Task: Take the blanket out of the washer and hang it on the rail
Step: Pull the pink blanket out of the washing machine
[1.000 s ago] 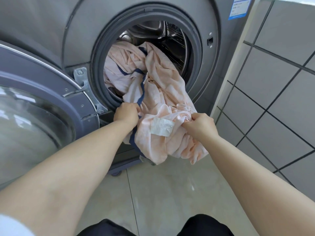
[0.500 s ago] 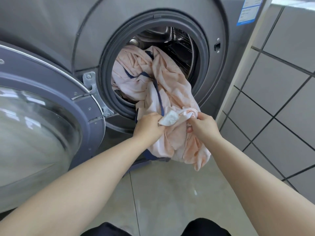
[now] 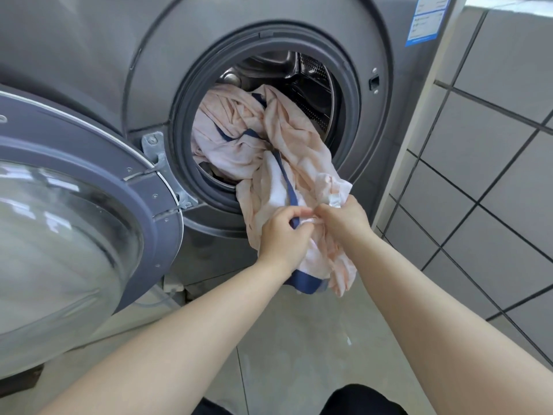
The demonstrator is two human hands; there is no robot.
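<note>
Got both hands bunched on the blanket [image 3: 287,151]: left hand [image 3: 282,235] pinching the blue trim, right hand [image 3: 344,220] gripping cloth. It trails to 11 o'clock into the washer [image 3: 299,31], mostly inside.

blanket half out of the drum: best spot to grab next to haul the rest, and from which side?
Grip the thick pink fold of the blanket where it crosses the door seal, reaching in from the front. Left hand and right hand hold only the hanging end; the bulk sits inside the drum, probably heavy.
</note>
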